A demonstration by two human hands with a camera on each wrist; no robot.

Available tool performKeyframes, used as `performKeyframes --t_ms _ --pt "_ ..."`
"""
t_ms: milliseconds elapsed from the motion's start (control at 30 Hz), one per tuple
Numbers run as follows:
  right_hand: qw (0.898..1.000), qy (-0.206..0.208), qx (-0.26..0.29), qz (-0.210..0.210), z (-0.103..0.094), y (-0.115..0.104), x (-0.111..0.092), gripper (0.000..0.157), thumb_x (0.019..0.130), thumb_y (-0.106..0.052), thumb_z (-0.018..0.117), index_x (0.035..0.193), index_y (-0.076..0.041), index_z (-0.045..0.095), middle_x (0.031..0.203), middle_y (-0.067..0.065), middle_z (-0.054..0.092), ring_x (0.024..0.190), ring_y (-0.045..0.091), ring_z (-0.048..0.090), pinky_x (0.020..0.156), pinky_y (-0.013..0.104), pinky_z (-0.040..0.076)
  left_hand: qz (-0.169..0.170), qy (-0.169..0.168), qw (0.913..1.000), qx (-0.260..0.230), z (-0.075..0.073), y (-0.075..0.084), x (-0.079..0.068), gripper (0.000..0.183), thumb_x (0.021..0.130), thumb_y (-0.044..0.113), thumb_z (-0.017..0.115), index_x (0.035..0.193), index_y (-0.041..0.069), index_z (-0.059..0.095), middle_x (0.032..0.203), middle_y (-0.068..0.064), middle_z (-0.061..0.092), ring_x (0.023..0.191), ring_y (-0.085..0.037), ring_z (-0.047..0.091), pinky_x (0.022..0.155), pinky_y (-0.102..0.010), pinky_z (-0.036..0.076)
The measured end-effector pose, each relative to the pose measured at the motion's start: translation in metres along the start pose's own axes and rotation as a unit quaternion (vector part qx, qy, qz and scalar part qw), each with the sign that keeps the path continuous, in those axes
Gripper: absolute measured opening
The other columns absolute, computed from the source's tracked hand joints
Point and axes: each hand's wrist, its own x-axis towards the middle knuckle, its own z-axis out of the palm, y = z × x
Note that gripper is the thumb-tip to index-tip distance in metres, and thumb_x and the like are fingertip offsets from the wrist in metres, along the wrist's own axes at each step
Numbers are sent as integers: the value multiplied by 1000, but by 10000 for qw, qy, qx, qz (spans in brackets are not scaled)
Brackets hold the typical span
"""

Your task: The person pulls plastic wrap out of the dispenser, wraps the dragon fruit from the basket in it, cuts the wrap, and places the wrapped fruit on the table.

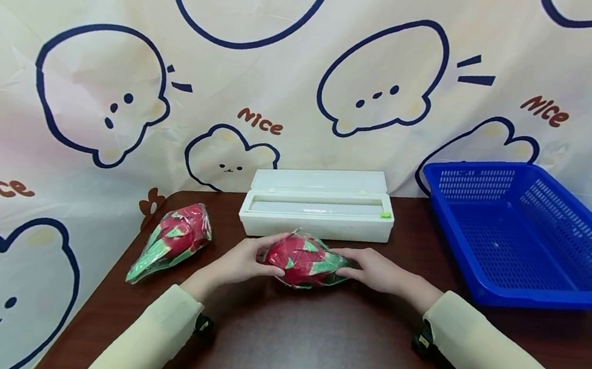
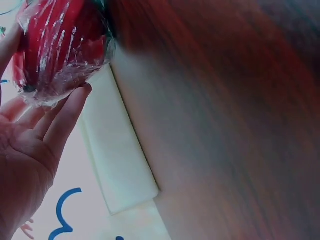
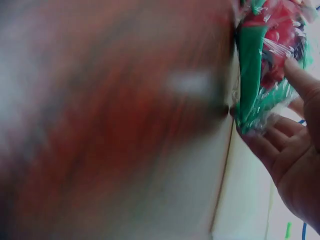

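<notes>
A red and green dragon fruit, wrapped in clear film, is between my two hands at the middle of the table. My left hand holds its round red end; in the left wrist view the fingers curve against the crinkled film. At the green, leafy end, my right hand grips with the thumb on the near side and the other fingers behind. A second wrapped dragon fruit lies to the left, its green tip toward the near left.
Behind the held fruit stands a long white box with its lid raised and a small green piece at its right end. A blue plastic basket sits at the right. The brown table meets a cartoon-printed cloth behind.
</notes>
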Motion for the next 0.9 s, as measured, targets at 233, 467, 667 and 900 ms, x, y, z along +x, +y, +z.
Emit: performKeyframes --t_ms 233,467,667,900 --pt "9989 -166 -384 -228 2 -4 -1 49 104 -29 48 149 -12 41 128 6 60 106 12 58 96 42 45 -75 19 9994 330 -1 2 -2 66 86 44 72 143 17 50 125 -1 63 105 -14 59 91 -36 49" --pt "9962 -208 -844 -36 -5 -6 11 46 105 -26 44 148 -8 41 135 12 56 114 21 56 99 45 43 -181 83 9983 549 -3 -1 2 58 91 47 65 139 17 55 120 -1 65 99 -13 57 88 -36 48" --pt "9978 -163 -631 140 -7 -7 15 46 105 -29 45 146 -9 44 132 12 57 114 21 55 99 46 41 -421 135 9978 502 -4 -6 2 58 92 46 64 140 15 54 127 -6 61 109 -18 57 95 -41 45" --pt "9988 312 -379 14 -16 -4 3 49 97 -29 61 140 -7 52 133 12 57 117 26 56 99 47 43 77 483 9974 531 -9 -5 -11 75 82 40 77 146 15 45 140 -4 52 126 -23 49 100 -48 42"
